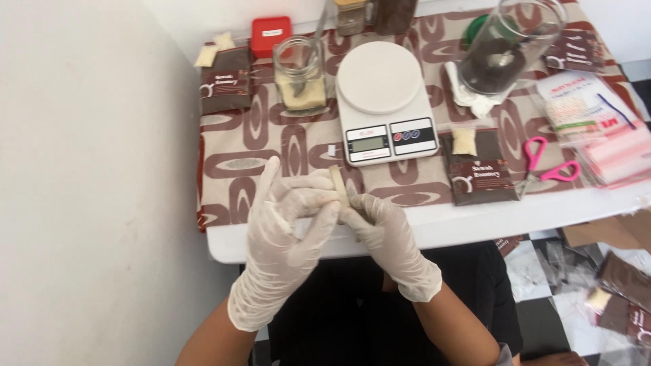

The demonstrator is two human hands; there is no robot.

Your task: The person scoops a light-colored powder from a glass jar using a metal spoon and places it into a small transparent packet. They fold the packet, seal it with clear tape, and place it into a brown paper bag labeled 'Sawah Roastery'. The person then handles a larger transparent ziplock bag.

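Left hand [288,217] and right hand [380,227], both gloved, pinched together on a small clear sachet [339,186] held upright between the fingertips. Just beyond the hands, a white scale [383,102]; left of it, a jar [300,68]; farther right, pink scissors [546,163].

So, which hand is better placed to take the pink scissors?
Probably the right hand: the pink scissors lie on its side of the table, right of the scale. The left hand is farther away, and both pinch the small packet.
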